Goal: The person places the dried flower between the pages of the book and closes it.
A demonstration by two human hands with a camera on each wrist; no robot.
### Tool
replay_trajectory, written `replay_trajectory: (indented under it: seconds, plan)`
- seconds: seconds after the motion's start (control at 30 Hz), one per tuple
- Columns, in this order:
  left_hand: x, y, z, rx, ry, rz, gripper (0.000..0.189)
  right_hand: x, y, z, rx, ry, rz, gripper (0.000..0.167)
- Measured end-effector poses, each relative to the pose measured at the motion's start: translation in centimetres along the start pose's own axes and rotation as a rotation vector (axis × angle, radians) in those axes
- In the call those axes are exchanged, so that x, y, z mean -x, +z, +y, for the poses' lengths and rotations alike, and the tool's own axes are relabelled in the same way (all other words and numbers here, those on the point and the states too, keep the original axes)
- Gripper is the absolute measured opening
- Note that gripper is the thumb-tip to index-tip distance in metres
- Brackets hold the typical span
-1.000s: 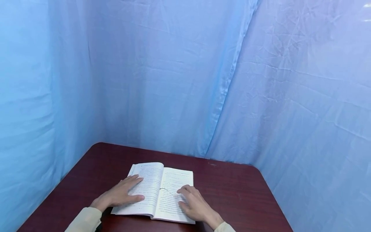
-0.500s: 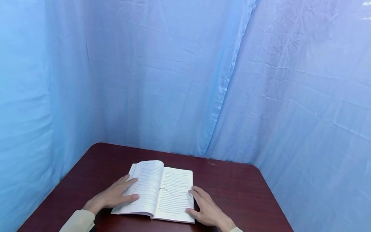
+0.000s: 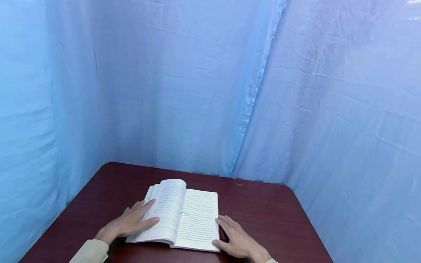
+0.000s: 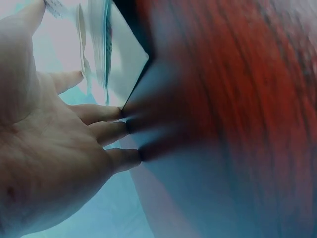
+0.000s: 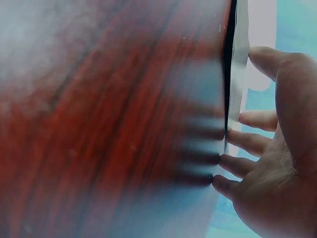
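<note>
An open book (image 3: 197, 219) lies on the table with printed pages facing up. Its left-hand pages (image 3: 169, 212) bulge upward and are fanned in layers. A thin dark strand (image 3: 189, 215) lies across the right page near the spine. My left hand (image 3: 129, 221) is spread at the book's left side, thumb and index finger over the pages; in the left wrist view its other fingertips (image 4: 130, 126) rest on the table by the cover corner. My right hand (image 3: 238, 237) lies along the right edge, thumb and index finger against the page block (image 5: 240, 64), other fingertips on the table.
The dark red wooden table (image 3: 269, 215) has rounded far corners and a glossy surface. Blue curtains (image 3: 184, 91) hang behind it and along both sides, close to its far edge.
My right hand has moved right, from over the right page to the book's right edge. My left hand has shifted slightly left, and the left-hand pages have risen and fanned out more.
</note>
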State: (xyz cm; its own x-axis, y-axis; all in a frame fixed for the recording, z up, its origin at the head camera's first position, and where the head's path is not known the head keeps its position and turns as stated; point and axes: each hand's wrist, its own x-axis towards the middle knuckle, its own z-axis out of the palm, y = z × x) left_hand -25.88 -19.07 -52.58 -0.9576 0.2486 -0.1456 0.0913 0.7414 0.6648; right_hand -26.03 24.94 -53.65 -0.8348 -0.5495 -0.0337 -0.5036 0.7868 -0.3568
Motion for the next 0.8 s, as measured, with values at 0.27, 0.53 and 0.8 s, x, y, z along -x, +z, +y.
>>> replay_trajectory:
  seconds: [0.27, 0.53, 0.8]
  plan:
    - [-0.4, 0.5, 0.8, 0.019, -0.002, 0.020, 0.102, -0.3, 0.0, -0.2, 0.010, -0.004, 0.001, 0.084]
    - [-1.2, 1.4, 1.6, 0.114, 0.028, 0.021, 0.103, -0.4, 0.0, -0.1, 0.006, -0.008, -0.004, 0.084]
    - [-1.6, 2.0, 2.2, 0.236, 0.035, 0.028, 0.104, -0.5, 0.1, 0.3, -0.003, 0.000, -0.015, 0.084]
